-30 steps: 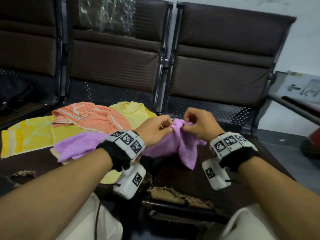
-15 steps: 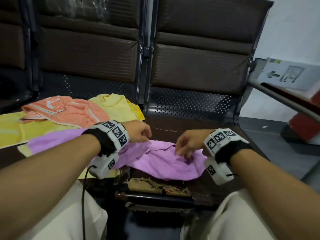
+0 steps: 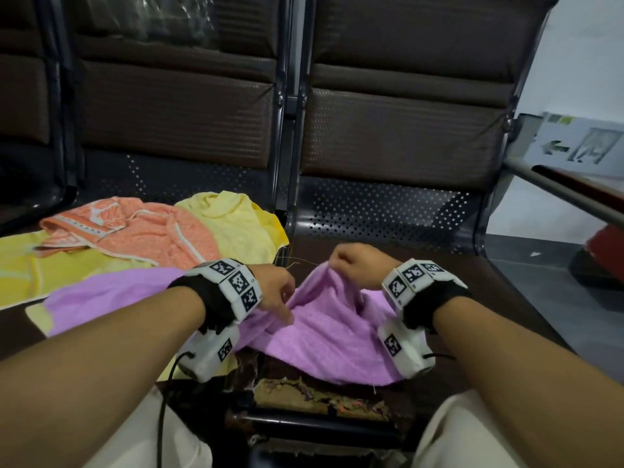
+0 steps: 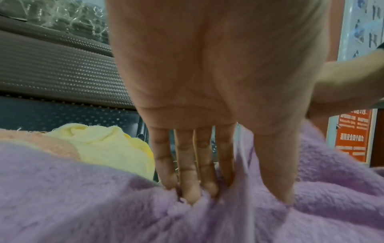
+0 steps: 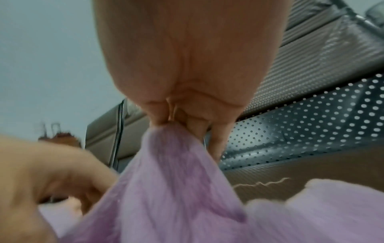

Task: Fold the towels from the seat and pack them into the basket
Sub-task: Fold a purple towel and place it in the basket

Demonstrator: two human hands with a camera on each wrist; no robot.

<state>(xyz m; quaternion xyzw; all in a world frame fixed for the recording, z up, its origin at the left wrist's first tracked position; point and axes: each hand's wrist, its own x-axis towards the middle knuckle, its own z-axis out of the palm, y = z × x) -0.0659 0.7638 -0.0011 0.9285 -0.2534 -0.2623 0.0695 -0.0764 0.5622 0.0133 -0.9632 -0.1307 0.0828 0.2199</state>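
Observation:
A purple towel [image 3: 331, 339] lies spread over the front of the brown seat [image 3: 456, 275], part of it over the yellow one on the left. My right hand [image 3: 341, 261] pinches its far edge and holds that edge raised in a peak, seen close in the right wrist view [image 5: 176, 125]. My left hand [image 3: 283, 305] presses down into the purple towel [image 4: 83, 205], a fold caught between thumb and fingers [image 4: 193, 189]. An orange towel [image 3: 141, 231] and a crumpled yellow towel [image 3: 233, 224] lie on the seat to the left. No basket is in view.
A flat yellow towel [image 3: 33, 265] spreads at the far left. Padded backrests [image 3: 405, 130] rise behind the seats. A metal armrest rail [image 3: 567, 194] runs at the right, with a red object [image 3: 607, 251] on the floor beyond. The seat's front edge [image 3: 304, 393] is torn.
A second ago both hands held the purple towel bunched in the air. It then dropped flat onto the seat. Now my right hand lifts its far edge while the left presses in.

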